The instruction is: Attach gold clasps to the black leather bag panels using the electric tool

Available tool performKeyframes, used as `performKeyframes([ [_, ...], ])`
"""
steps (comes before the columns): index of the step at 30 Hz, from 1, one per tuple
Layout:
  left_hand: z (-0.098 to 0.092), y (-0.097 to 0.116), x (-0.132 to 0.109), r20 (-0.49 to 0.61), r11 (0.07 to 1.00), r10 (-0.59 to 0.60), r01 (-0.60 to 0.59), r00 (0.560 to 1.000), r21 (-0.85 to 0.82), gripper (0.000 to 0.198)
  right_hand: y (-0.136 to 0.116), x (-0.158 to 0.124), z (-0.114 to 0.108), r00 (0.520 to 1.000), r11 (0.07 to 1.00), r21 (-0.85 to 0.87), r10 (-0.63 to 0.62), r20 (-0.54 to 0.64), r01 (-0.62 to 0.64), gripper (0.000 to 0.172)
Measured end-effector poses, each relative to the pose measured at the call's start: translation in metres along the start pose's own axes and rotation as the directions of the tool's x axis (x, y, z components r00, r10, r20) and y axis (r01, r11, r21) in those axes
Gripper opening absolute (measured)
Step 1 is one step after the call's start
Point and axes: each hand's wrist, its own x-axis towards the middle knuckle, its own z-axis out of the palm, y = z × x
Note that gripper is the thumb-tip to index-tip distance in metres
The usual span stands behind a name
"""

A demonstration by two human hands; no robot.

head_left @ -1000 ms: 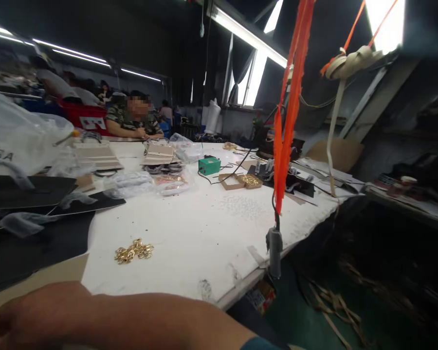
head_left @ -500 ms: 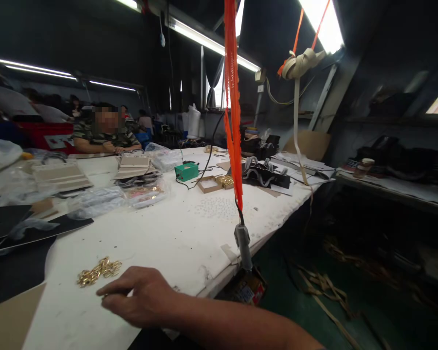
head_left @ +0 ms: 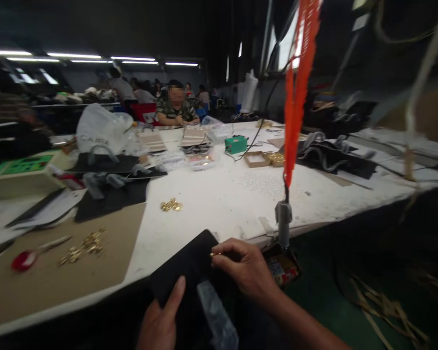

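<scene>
My left hand (head_left: 164,316) is closed on a black panel (head_left: 184,262), thumb on top, tilted over the table's front edge. A wrapped strip in clear plastic (head_left: 217,313) hangs on the panel's near side. Between the thumb and forefinger of my right hand (head_left: 246,270) is a small gold metal fitting (head_left: 214,254), held close to the panel's right edge; its exact kind is too small to tell. A little pile of gold fittings (head_left: 171,204) lies on the white table (head_left: 211,199) beyond the panel. More gold pieces (head_left: 91,242) lie on brown board at the left.
An orange strap (head_left: 298,97) hangs over the table with a grey-wrapped tool (head_left: 283,221) at its end. Further back stand a green box (head_left: 235,144) with a cord and a cardboard tray (head_left: 256,160). A red-ended brush-like tool (head_left: 25,261) lies left. A person (head_left: 177,104) sits across.
The view has swung left. My right hand has come back from the gold pile with a small fitting. My left hand and the black panel have come into view.
</scene>
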Motion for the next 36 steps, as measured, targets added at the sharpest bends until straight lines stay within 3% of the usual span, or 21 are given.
performKeyframes([
  [4, -0.004, -0.016, 0.005, 0.137, 0.986, 0.127, -0.140, 0.982, 0.088, 0.059, 0.007, -0.013, -0.001, 0.998, 0.992, -0.113, -0.043, 0.053, 0.049, 0.007],
  [8, -0.005, -0.018, -0.002, 0.157, 0.946, 0.221, -0.251, 0.963, 0.205, 0.056, 0.010, -0.017, 0.000, 0.985, 0.967, -0.203, -0.135, 0.104, 0.154, 0.002],
  [14, -0.005, -0.015, -0.007, 0.153, 0.917, 0.251, -0.285, 0.956, 0.278, 0.056, 0.015, -0.016, 0.004, 0.941, 0.893, -0.302, -0.299, 0.156, 0.334, 0.012],
  [21, -0.003, -0.011, -0.010, 0.164, 0.870, 0.278, -0.321, 0.946, 0.375, 0.059, 0.016, -0.016, 0.011, 0.904, 0.834, -0.352, -0.368, 0.217, 0.424, 0.015],
  [27, -0.007, -0.018, -0.012, 0.189, 0.840, 0.300, -0.353, 0.935, 0.412, 0.057, 0.022, -0.016, 0.018, 0.895, 0.796, -0.410, -0.379, 0.235, 0.445, 0.015],
  [33, -0.010, -0.023, -0.011, 0.168, 0.859, 0.304, -0.346, 0.938, 0.378, 0.054, 0.028, -0.019, 0.020, 0.931, 0.793, -0.491, -0.344, 0.125, 0.359, 0.007],
  [36, -0.009, -0.021, -0.014, 0.176, 0.869, 0.304, -0.349, 0.936, 0.350, 0.054, 0.027, -0.019, 0.023, 0.916, 0.755, -0.526, -0.376, 0.142, 0.391, 0.008],
])
